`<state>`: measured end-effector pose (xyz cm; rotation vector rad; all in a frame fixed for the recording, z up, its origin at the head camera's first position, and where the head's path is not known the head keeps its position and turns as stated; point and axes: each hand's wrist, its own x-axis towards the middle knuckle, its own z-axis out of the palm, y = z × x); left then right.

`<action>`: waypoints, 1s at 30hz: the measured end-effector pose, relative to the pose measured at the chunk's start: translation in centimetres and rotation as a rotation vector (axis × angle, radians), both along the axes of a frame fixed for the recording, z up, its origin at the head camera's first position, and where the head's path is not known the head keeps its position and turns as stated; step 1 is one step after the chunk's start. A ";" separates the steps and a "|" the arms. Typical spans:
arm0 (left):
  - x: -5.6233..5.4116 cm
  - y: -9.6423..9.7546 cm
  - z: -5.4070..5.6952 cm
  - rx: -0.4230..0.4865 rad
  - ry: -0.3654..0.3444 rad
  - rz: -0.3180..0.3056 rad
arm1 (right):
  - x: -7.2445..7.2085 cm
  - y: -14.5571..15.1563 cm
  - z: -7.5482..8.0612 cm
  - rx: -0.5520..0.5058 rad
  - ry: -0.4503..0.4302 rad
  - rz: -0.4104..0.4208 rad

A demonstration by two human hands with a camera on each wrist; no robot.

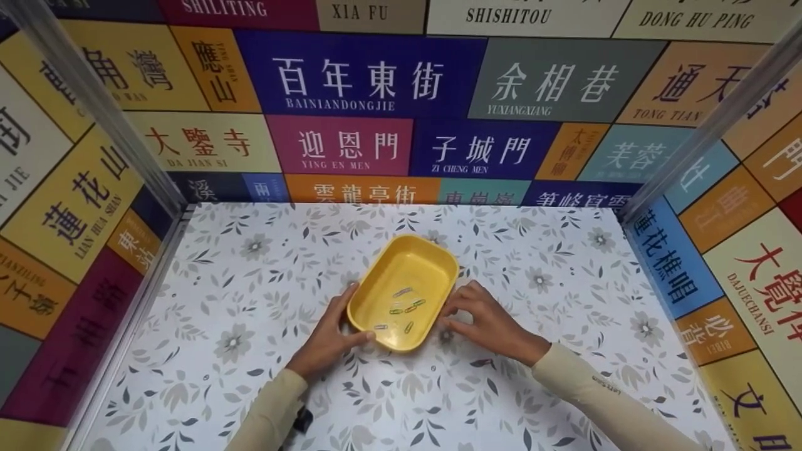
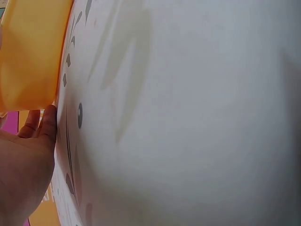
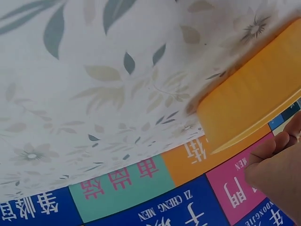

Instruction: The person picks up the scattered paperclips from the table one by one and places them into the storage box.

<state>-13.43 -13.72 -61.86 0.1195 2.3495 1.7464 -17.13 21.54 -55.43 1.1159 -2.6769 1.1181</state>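
A yellow plastic tray (image 1: 432, 250) with rounded corners lies at a slant on the table in the head view. Several small coloured paper clips (image 1: 410, 309) are scattered on its floor, mostly in the nearer half. My left hand (image 1: 330, 335) holds the tray's near left corner, thumb at the rim and fingers along the outer side. In the left wrist view, fingertips (image 2: 49, 113) meet the lower part of the tray's wall. My right hand (image 1: 485, 318) is beside the right wall with bent fingers, thumb apart from them. The right wrist view shows these fingers (image 3: 263, 149) close to the tray's rim, holding nothing visible.
A white cloth with grey leaves and flowers (image 1: 539, 282) covers the table. Panels with Chinese lettering (image 1: 363, 75) stand upright at the back and both sides, with metal posts (image 1: 708, 113) at the corners. A small dark object (image 1: 303, 419) sits by the left sleeve.
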 end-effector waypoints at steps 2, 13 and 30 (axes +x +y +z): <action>0.1 0.0 0.0 0.005 0.009 -0.006 | 0.2 0.3 -0.4 -0.003 0.004 -0.011; 0.0 0.0 0.1 -0.012 0.008 -0.008 | 1.4 2.5 -3.0 -0.052 0.100 -0.042; 0.1 0.0 0.2 -0.032 -0.011 -0.002 | 3.5 5.8 -6.1 -0.141 0.053 -0.144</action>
